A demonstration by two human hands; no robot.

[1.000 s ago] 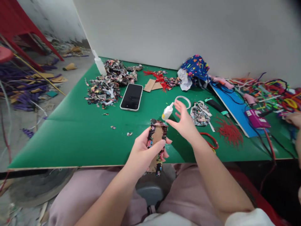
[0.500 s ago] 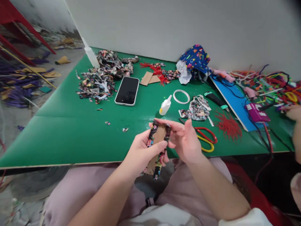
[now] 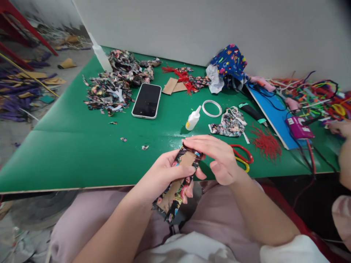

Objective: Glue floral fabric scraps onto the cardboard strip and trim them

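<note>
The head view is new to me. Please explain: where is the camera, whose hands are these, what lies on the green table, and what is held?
The camera sits on a person's head and looks down, so the two bare arms from below are that person's own. The left hand grips a cardboard strip wrapped in flowered fabric; the right hand presses its fingers on the strip's top end. On the green table lie a phone, a glue bottle, a white ring, scissors, red threads and a heap of fabric scraps. At the right edge another person's hand shows.
</note>
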